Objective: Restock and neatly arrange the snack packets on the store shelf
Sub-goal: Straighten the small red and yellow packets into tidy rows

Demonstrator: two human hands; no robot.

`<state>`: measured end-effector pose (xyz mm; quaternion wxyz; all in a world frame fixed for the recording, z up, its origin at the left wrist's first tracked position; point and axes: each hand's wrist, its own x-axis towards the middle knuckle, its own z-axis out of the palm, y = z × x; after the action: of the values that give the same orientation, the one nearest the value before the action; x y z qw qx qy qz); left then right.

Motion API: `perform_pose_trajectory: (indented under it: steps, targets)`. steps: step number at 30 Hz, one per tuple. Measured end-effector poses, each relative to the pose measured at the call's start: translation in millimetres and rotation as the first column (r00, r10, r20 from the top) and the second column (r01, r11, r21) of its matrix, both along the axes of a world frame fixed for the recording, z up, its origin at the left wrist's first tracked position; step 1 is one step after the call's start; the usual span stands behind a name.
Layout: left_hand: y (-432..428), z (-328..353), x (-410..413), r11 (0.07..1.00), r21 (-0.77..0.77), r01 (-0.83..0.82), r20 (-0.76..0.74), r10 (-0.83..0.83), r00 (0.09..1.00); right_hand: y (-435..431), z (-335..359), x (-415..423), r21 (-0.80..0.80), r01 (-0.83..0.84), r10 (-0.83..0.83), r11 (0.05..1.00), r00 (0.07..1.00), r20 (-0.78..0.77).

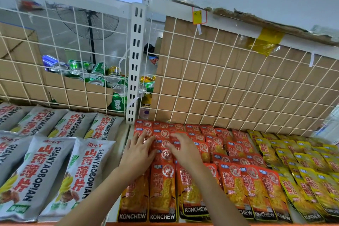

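Note:
Red KONCHEW snack packets (162, 191) lie in overlapping rows on the shelf, filling its middle. Both my hands rest flat on the rows at the far left of the red block. My left hand (138, 149) has its fingers spread and straight over the leftmost column. Just to its right, my right hand (184, 147) lies palm down on the packets, fingers pointing left toward the other hand. Neither hand holds a packet. Yellow packets of the same brand (300, 174) fill the rows to the right of the red ones.
Grey SHANYAOBOPIAN bags (45, 176) lie on the neighbouring shelf to the left. A white wire grid (220, 86) backs the shelf, with cardboard (238, 71) behind it. A box of drink cans (97, 77) and a floor fan (88, 11) stand beyond the grid.

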<state>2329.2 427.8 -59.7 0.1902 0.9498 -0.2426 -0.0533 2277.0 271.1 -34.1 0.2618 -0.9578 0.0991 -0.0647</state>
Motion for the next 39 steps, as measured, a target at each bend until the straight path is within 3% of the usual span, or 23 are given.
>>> perform_pose_trajectory:
  steps: [6,11,18,35,39]
  targets:
    - [-19,12,3,0.999,0.015,0.051,0.013,-0.052,0.999,-50,12,11,-0.06,0.046,-0.049,0.997,0.998,-0.048]
    - [-44,20,8,0.988,0.134,0.082,0.001,-0.083,0.997,-68,17,40,-0.175,-0.11,0.075,0.978,0.978,-0.194]
    - [-67,16,31,0.97,0.216,0.114,-0.014,-0.114,0.993,-71,5,69,-0.212,-0.311,0.237,0.927,0.92,-0.311]
    - [-69,-4,43,0.971,0.219,0.097,-0.006,-0.099,0.995,-79,-19,72,-0.273,-0.297,0.265,0.915,0.953,-0.15]
    - [-68,-2,41,0.977,0.193,0.094,0.0,-0.096,0.995,-79,-18,68,-0.189,-0.254,0.236,0.949,0.965,-0.111]
